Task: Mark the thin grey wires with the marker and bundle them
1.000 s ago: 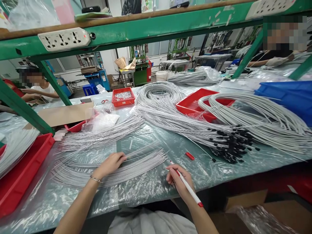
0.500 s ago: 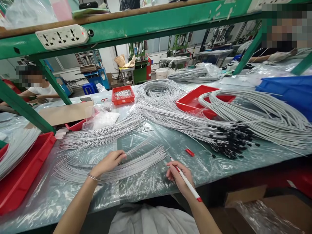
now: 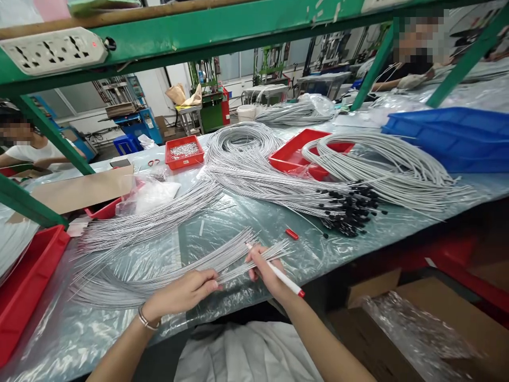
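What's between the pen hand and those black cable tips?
In the head view, between the right hand and the black tips lie pale cable ends, a red cap and one stray black-tipped cable.

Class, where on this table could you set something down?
One patch lies between the front wires, the black-tipped bundle and the red cap; another right of the right hand, bordered by the cap, the black tips and the near edge of the table. Crowded: the back, with coil, red tray, blue bin.
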`<state>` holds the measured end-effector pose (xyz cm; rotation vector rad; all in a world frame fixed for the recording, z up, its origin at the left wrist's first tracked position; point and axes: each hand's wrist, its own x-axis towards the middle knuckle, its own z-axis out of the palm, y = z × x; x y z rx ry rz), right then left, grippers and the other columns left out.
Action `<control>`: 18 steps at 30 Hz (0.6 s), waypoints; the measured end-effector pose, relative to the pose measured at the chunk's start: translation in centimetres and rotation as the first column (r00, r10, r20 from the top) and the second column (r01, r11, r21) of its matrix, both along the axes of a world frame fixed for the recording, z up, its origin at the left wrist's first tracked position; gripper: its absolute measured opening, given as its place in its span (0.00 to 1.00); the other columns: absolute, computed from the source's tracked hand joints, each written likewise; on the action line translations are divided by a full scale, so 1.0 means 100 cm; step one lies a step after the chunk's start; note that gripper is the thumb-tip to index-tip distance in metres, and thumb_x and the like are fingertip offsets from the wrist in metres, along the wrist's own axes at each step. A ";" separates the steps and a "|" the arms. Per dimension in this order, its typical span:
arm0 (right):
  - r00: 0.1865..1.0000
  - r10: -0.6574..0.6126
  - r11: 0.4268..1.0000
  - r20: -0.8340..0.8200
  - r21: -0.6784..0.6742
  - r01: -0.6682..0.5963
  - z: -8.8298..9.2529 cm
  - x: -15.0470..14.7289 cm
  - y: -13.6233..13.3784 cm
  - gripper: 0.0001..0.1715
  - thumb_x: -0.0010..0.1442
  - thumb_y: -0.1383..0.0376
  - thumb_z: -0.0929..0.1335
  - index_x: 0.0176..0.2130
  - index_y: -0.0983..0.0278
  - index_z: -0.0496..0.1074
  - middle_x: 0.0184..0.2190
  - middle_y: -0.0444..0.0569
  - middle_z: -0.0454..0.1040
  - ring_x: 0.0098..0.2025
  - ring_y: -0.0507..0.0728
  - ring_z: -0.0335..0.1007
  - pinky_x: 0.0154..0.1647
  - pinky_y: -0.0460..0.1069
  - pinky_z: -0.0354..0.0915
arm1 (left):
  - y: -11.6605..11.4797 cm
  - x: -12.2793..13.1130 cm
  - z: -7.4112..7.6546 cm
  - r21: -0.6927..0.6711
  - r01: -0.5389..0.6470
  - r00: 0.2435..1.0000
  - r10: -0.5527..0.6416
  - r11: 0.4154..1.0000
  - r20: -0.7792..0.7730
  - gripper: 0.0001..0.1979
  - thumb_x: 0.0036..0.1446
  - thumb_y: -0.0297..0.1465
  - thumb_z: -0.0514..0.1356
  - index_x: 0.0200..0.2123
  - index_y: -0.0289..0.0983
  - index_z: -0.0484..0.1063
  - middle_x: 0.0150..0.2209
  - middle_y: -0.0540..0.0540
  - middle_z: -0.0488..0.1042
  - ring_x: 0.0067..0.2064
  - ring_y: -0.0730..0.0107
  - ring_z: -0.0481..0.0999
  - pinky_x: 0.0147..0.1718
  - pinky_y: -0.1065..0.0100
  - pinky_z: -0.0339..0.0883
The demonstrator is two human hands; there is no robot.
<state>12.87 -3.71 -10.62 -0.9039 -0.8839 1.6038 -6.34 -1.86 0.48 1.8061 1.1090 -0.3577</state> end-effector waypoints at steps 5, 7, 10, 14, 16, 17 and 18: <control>0.987 0.109 0.980 0.118 0.153 -0.126 0.000 -0.004 -0.005 0.19 0.63 0.54 0.60 0.30 0.67 0.64 0.15 0.42 0.58 0.18 0.50 0.56 0.20 0.44 0.54 | -0.001 0.029 -0.010 0.054 -0.075 0.985 0.065 0.996 0.159 0.18 0.65 0.42 0.43 0.36 0.34 0.63 0.28 0.50 0.63 0.30 0.77 0.61 0.31 0.73 0.54; 0.993 0.034 0.978 0.117 0.199 -0.057 -0.005 0.009 0.001 0.17 0.61 0.55 0.63 0.33 0.67 0.66 0.18 0.44 0.62 0.19 0.50 0.58 0.20 0.45 0.56 | 0.000 0.034 -0.010 0.067 -0.096 0.983 0.084 0.993 0.162 0.19 0.65 0.42 0.43 0.35 0.34 0.63 0.28 0.50 0.64 0.29 0.77 0.62 0.31 0.74 0.54; 0.961 -0.273 0.930 0.046 0.270 0.251 -0.007 0.033 0.014 0.17 0.60 0.55 0.65 0.40 0.67 0.68 0.23 0.48 0.69 0.24 0.52 0.63 0.26 0.46 0.61 | 0.003 0.032 -0.007 0.076 -0.059 0.993 0.051 0.995 0.103 0.20 0.65 0.42 0.42 0.36 0.35 0.65 0.29 0.51 0.65 0.30 0.78 0.62 0.31 0.74 0.54; 0.935 -0.353 0.902 0.037 0.279 0.329 0.010 0.039 0.017 0.13 0.64 0.59 0.62 0.42 0.65 0.68 0.30 0.51 0.74 0.36 0.55 0.69 0.40 0.49 0.64 | 0.003 0.035 -0.009 0.075 0.000 0.997 -0.006 0.997 0.078 0.20 0.65 0.42 0.41 0.35 0.35 0.65 0.29 0.50 0.66 0.31 0.77 0.63 0.32 0.73 0.55; 0.982 -0.142 0.936 0.121 0.339 0.094 0.022 0.030 0.012 0.12 0.65 0.61 0.62 0.45 0.65 0.67 0.34 0.51 0.74 0.40 0.55 0.70 0.46 0.50 0.62 | 0.002 0.041 -0.012 0.090 0.008 0.994 -0.018 0.996 0.104 0.20 0.65 0.41 0.41 0.35 0.34 0.65 0.30 0.50 0.67 0.32 0.76 0.65 0.32 0.73 0.55; 0.990 -0.040 0.936 0.133 0.353 -0.009 0.027 0.025 0.010 0.12 0.65 0.61 0.62 0.45 0.64 0.67 0.36 0.51 0.74 0.40 0.55 0.70 0.47 0.50 0.62 | 0.002 0.043 -0.014 0.102 0.011 0.993 -0.023 0.995 0.117 0.20 0.65 0.41 0.41 0.35 0.34 0.65 0.31 0.49 0.67 0.32 0.76 0.65 0.32 0.72 0.55; 0.993 0.006 0.934 0.120 0.354 -0.049 0.029 0.021 0.008 0.12 0.66 0.61 0.61 0.46 0.64 0.66 0.38 0.51 0.73 0.41 0.55 0.71 0.47 0.51 0.62 | 0.002 0.046 -0.014 0.115 0.006 0.991 -0.022 0.993 0.132 0.19 0.65 0.41 0.41 0.36 0.34 0.65 0.31 0.49 0.68 0.33 0.75 0.66 0.33 0.72 0.55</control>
